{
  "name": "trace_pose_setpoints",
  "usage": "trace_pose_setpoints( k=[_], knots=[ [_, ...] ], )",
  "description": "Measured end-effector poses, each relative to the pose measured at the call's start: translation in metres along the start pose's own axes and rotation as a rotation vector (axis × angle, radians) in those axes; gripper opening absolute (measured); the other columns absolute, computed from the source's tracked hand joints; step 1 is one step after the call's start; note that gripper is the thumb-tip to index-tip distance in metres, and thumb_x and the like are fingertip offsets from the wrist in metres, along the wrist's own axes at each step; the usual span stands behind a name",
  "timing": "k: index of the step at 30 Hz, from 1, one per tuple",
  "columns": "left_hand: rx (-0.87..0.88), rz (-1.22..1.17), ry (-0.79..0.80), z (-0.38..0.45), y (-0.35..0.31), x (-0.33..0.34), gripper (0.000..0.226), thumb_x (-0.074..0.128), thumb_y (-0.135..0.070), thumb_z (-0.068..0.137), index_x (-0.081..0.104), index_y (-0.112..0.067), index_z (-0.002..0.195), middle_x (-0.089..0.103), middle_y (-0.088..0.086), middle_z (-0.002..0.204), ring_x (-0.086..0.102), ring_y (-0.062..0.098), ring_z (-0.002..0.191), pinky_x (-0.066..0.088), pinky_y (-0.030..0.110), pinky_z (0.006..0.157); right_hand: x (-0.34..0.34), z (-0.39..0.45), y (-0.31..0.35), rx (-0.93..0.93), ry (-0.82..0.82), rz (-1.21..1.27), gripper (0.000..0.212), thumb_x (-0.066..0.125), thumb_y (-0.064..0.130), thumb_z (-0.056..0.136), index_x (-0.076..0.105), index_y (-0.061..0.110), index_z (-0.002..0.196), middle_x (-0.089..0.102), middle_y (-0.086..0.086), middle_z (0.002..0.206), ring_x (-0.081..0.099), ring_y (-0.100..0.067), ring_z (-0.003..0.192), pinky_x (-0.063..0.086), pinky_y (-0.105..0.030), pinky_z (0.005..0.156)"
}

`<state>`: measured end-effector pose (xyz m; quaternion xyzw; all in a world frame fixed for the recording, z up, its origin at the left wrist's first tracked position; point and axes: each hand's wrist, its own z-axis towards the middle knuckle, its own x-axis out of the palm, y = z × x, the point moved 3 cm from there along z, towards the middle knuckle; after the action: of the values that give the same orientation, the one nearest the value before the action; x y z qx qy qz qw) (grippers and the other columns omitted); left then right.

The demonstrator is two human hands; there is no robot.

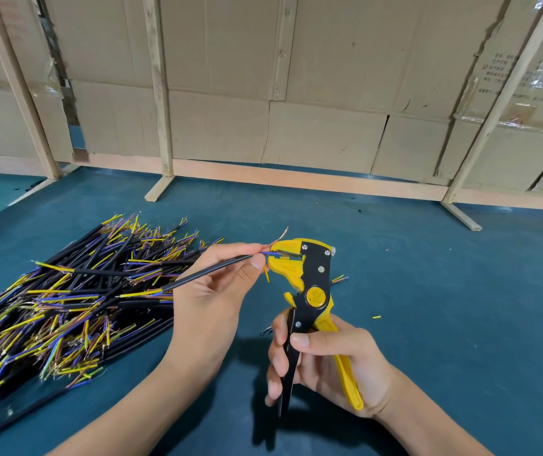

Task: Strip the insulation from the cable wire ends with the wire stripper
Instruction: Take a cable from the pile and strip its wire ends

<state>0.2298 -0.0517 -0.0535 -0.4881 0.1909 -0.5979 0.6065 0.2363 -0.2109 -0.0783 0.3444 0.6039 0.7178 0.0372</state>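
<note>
Right hand point(326, 366) wrapped around both handles of yellow-and-black wire stripper point(309, 291), thumb laid across black handle, fingers curled round its far side, yellow handle running back through palm; handles drawn near together but not fully closed. Stripper held upright, head pointing left, well above table. Left hand point(210, 291) pinching black cable point(210, 269) between thumb and forefinger close to its stripped end, remaining fingers loosely curled beneath. Cable running from lower left up to tool, outer jacket cut back so coloured inner wires fan out at tip. Blue wire point(271, 254) fed into stripper's mouth, lying between upper and lower yellow jaw pieces. Reddish wire with bare copper strands point(281, 234) bent upward over top of head; short yellow wire point(266, 274) hanging down just below jaw. Beyond left hand, large loose pile of cables point(76, 297) spread over left of table, black jackets with yellow, blue, purple and brown cores showing at ends, many with frayed copper. Small yellow insulation scrap point(376, 317) lying apart to right of tool on blue-green table surface point(460, 291). Another cable end point(339, 279) showing just behind stripper head. Farther back, wooden frame point(164, 93) standing on table, backed with flattened cardboard sheets point(329, 77).
</note>
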Motion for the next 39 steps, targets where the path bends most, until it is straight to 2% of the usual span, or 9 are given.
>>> trace_pose_setpoints(
  k=[3, 7, 16, 21, 25, 27, 32, 36, 39],
  knots=[
    [-0.023, -0.013, 0.006, -0.001, -0.001, 0.0, 0.01, 0.07, -0.006, 0.086, 0.073, -0.011, 0.095, 0.078, -0.003, 0.093, 0.07, 0.004, 0.08, 0.051, 0.012, 0.07, -0.001, 0.0, 0.0, -0.009, -0.021, -0.007, 0.015, 0.065, 0.016, 0.09, 0.056, 0.004, 0.094, 0.062, -0.016, 0.08, 0.067, -0.034, 0.073, 0.051, -0.052, 0.085],
    [-0.027, -0.02, 0.029, -0.001, -0.003, 0.001, 0.02, 0.07, -0.004, 0.087, 0.077, -0.022, 0.091, 0.077, 0.005, 0.099, 0.073, 0.014, 0.09, 0.052, 0.016, 0.077, -0.001, 0.0, 0.0, -0.039, -0.038, 0.004, 0.016, 0.063, 0.014, 0.092, 0.051, 0.005, 0.087, 0.059, -0.015, 0.073, 0.065, -0.031, 0.064, 0.052, -0.05, 0.08],
    [-0.028, -0.023, 0.024, 0.0, -0.006, 0.002, 0.017, 0.072, -0.009, 0.085, 0.077, -0.025, 0.09, 0.078, 0.004, 0.098, 0.073, 0.013, 0.09, 0.052, 0.015, 0.076, 0.005, 0.0, 0.001, -0.052, -0.07, -0.045, 0.017, 0.055, 0.01, 0.093, 0.052, 0.004, 0.077, 0.055, -0.012, 0.067, 0.062, -0.028, 0.057, 0.056, -0.04, 0.064],
    [-0.047, -0.026, 0.024, -0.001, -0.005, -0.001, 0.018, 0.071, -0.004, 0.086, 0.076, -0.02, 0.091, 0.077, 0.006, 0.097, 0.073, 0.017, 0.091, 0.053, 0.019, 0.08, 0.006, -0.001, 0.003, -0.061, -0.116, -0.075, 0.019, 0.057, 0.012, 0.089, 0.05, 0.005, 0.073, 0.053, -0.011, 0.062, 0.057, -0.026, 0.051, 0.055, -0.037, 0.057],
    [-0.052, 0.014, 0.052, 0.001, 0.0, 0.0, 0.011, 0.072, -0.003, 0.086, 0.076, -0.009, 0.094, 0.076, 0.01, 0.091, 0.072, 0.017, 0.085, 0.052, 0.018, 0.077, 0.002, 0.0, 0.0, -0.105, -0.284, -0.034, 0.03, 0.066, 0.017, 0.079, 0.041, 0.009, 0.065, 0.04, -0.008, 0.05, 0.038, -0.018, 0.037, 0.037, -0.023, 0.038],
    [-0.082, 0.036, 0.047, 0.001, 0.001, 0.001, 0.01, 0.072, -0.003, 0.087, 0.076, -0.008, 0.095, 0.076, 0.009, 0.088, 0.071, 0.014, 0.082, 0.05, 0.014, 0.073, 0.002, 0.001, -0.002, -0.108, -0.321, -0.027, 0.033, 0.067, 0.017, 0.079, 0.039, 0.01, 0.064, 0.037, -0.007, 0.048, 0.035, -0.017, 0.035, 0.033, -0.022, 0.036],
    [-0.114, -0.013, -0.012, 0.007, 0.001, -0.003, 0.009, 0.072, -0.002, 0.086, 0.073, -0.007, 0.094, 0.076, 0.009, 0.087, 0.071, 0.013, 0.079, 0.049, 0.013, 0.068, 0.004, 0.001, -0.001, -0.097, -0.304, -0.023, 0.029, 0.066, 0.018, 0.083, 0.044, 0.01, 0.066, 0.041, -0.006, 0.049, 0.038, -0.018, 0.035, 0.036, -0.022, 0.037],
    [-0.245, -0.03, -0.072, -0.002, 0.011, 0.002, 0.009, 0.075, -0.015, 0.084, 0.077, -0.019, 0.092, 0.077, 0.008, 0.09, 0.07, 0.015, 0.084, 0.045, 0.029, 0.074, 0.004, 0.0, -0.006, -0.075, -0.329, -0.05, 0.031, 0.07, 0.028, 0.083, 0.05, 0.011, 0.066, 0.043, -0.007, 0.05, 0.041, -0.019, 0.037, 0.039, -0.023, 0.038],
    [-0.35, -0.21, -0.333, 0.014, 0.013, -0.024, 0.015, 0.067, -0.002, 0.089, 0.073, -0.015, 0.088, 0.076, 0.003, 0.083, 0.064, 0.013, 0.074, 0.04, 0.024, 0.067, -0.003, -0.005, -0.001, -0.131, -0.42, 0.042, 0.029, 0.067, 0.028, 0.085, 0.05, 0.014, 0.067, 0.041, -0.005, 0.054, 0.042, -0.019, 0.04, 0.04, -0.027, 0.042]
  ],
)
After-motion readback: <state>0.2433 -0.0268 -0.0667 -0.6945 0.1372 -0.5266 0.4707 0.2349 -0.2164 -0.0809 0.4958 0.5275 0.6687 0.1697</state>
